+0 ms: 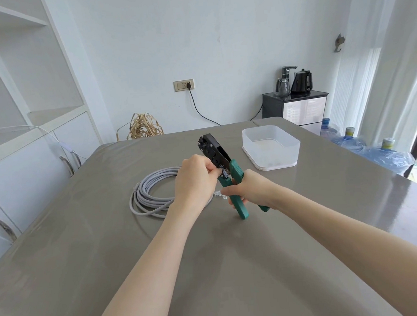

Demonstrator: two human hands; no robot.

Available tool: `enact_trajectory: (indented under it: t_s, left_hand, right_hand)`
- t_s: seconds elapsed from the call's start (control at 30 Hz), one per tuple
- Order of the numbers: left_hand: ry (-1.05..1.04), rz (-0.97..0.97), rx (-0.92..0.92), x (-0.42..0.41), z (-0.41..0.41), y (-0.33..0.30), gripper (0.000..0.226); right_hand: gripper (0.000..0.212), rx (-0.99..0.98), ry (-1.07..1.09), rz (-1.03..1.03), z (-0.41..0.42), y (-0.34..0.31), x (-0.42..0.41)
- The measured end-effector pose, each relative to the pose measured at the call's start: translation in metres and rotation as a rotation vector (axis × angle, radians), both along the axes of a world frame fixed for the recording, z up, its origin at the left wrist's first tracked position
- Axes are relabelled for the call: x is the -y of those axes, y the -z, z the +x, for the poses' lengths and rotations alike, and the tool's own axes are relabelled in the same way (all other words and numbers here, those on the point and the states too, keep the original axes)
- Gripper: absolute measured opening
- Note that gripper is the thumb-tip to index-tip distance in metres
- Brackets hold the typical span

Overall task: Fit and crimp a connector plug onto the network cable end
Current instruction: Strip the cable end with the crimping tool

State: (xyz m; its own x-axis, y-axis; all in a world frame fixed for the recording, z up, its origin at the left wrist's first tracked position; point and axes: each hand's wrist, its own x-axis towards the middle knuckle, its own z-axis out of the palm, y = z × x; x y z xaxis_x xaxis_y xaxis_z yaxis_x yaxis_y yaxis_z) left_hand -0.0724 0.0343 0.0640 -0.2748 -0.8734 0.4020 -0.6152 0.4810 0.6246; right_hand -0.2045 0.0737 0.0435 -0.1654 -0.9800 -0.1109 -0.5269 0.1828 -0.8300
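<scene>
A crimping tool (215,152) with a black head and green handles stands tilted above the table. My right hand (249,189) grips its green handles from the right. My left hand (196,178) is closed at the tool's jaw, its fingertips pinched against the black head; the cable end there is hidden by the fingers. A coil of grey network cable (151,195) lies on the table left of and behind my left hand. Clear connector plugs (219,195) lie on the table between my hands.
A white translucent plastic box (271,148) stands at the back right of the grey table (209,267). Beyond the table are white shelves, a wall socket, a black cabinet with kettles, and water bottles on the right.
</scene>
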Motion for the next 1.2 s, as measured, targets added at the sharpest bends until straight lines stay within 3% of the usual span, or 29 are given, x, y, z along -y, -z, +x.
enact_trajectory:
  t_s: [0.3,0.47,0.83,1.2]
  left_hand:
    - [0.015,0.003,0.004,0.002,0.002,0.003,0.018]
    - [0.015,-0.061,0.006,0.0,0.001,0.007,0.013]
    - [-0.02,-0.292,0.107,-0.001,0.003,0.016,0.007]
    - [-0.03,-0.296,0.122,0.002,0.0,0.019,0.015]
  right_hand:
    - [0.029,-0.031,0.149,-0.152,0.012,0.022,0.009]
    - [0.033,-0.031,0.181,-0.13,0.013,0.021,0.012]
    - [0.023,-0.051,0.194,-0.07,0.013,0.021,0.015]
    - [0.006,0.028,0.136,0.094,0.007,-0.003,0.011]
